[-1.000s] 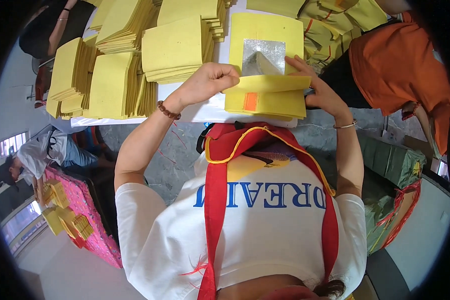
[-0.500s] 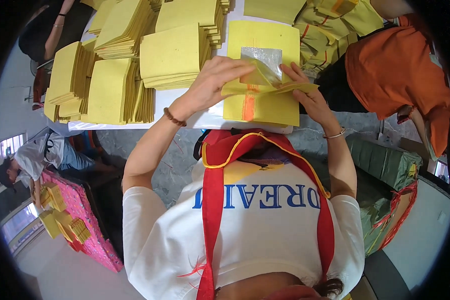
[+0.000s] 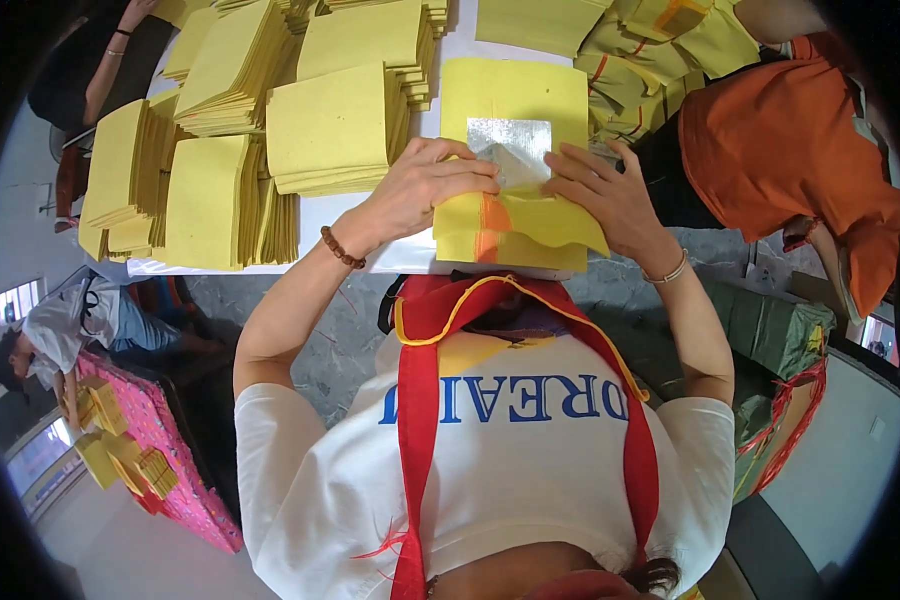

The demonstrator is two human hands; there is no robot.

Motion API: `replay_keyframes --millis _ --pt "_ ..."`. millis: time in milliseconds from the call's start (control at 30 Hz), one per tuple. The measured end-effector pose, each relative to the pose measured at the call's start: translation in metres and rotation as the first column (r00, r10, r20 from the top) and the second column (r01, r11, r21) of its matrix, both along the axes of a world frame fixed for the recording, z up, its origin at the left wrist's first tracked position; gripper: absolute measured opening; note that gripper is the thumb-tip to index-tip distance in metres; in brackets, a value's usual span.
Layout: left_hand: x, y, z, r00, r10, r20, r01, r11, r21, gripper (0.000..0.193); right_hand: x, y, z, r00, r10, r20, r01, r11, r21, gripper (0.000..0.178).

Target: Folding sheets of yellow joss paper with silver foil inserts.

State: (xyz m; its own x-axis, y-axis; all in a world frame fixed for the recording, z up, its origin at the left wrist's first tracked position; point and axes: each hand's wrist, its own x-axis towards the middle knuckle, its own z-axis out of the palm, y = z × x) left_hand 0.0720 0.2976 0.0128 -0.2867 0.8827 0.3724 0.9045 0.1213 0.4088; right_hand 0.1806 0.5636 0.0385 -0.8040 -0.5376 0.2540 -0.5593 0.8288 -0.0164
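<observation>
Head view: yellow paper (image 3: 540, 222) under left fingers (image 3: 460, 170) and right fingers (image 3: 580, 178).

Head-worn fisheye, left of pair, looks steeply down; wearer's white shirt (image 3: 540, 490) and tabletop (image 3: 320, 212) close below.

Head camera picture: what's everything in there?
Rectangular paper: count unclear, yellow, upper middle.
Square patch: one, silver, on paper.
Rectangular paper stacks: several, yellow, upper left.
Creased paper pieces: several, yellow, upper right.
Covered table: one, white, under stacks.
Patterned surface: one, pink, far left.
Wrapped bundles: count unclear, green, right.
Other people: at least three, orange, black, white tops, edges.
Cloth apron: one, red, lower middle.
Shirt: one, white, lower middle.
Left hand: one, paper's left.
Right hand: one, paper's right.
</observation>
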Motion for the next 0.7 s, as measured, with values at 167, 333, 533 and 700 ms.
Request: replay_keyframes --millis 167,333,533,700 --pt "0.004 0.007 -0.01 0.912 0.211 0.351 -0.283 0.944 0.167 0.025 -0.007 -0.003 0.0 0.979 -0.109 0.174 0.152 0.955 -0.257 0.025" --pt "-0.008 0.016 0.001 0.572 0.417 0.706 -0.407 0.892 -0.198 0.035 -0.02 0.001 -0.008 0.709 -0.318 0.63 0.592 0.753 -0.286 0.029" --pt "-0.027 0.028 -0.001 0.449 0.391 0.803 -0.386 0.896 -0.221 0.037 -0.022 -0.021 -0.018 0.808 -0.142 0.572 0.589 0.221 -0.777 0.048" --pt "-0.034 0.031 -0.006 0.397 0.412 0.82 -0.379 0.887 -0.263 0.036 -0.025 -0.017 -0.028 0.85 -0.182 0.495 0.526 0.249 -0.813 0.052"
